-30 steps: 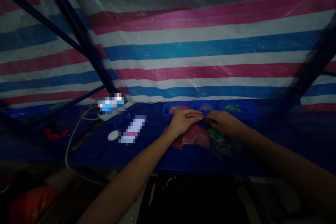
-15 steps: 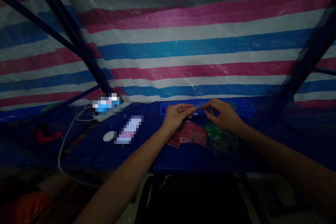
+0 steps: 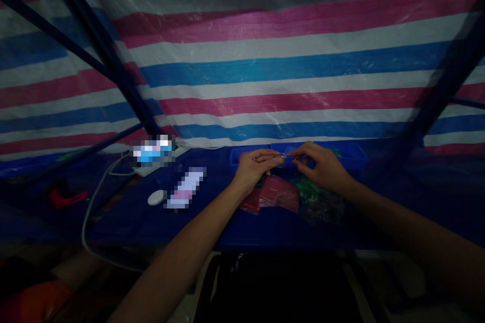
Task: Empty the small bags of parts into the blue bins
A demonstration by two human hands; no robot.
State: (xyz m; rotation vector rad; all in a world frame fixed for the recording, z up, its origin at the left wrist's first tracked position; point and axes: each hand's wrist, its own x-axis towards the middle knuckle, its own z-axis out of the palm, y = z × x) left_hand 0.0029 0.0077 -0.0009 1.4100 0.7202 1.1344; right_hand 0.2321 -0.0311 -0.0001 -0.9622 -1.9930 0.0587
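Note:
My left hand point(image 3: 259, 166) pinches one side of a small clear plastic bag point(image 3: 287, 155) just above the blue table. On the bag's other side, the fingers of my right hand point(image 3: 316, 161) are closed at its edge. Whether anything is inside the bag is too dark to tell. Beneath my hands lie red plastic packets point(image 3: 278, 193), partly covered by my left hand. To their right is a heap of green and clear packets point(image 3: 318, 199), below my right wrist. Blue trays point(image 3: 354, 156) stand behind both hands, partly hidden by them.
A phone with a blurred screen point(image 3: 185, 188) and a round white object point(image 3: 156, 197) lie left on the table point(image 3: 212, 222). Behind them is a white power strip point(image 3: 146, 168) with a cable point(image 3: 89, 217) hanging over the edge. Blue frame poles point(image 3: 132, 96) and striped sheeting surround the table.
My hands stay in nearly the same place. The left fingers have closed slightly nearer the right ones, and less of the clear bag shows between them.

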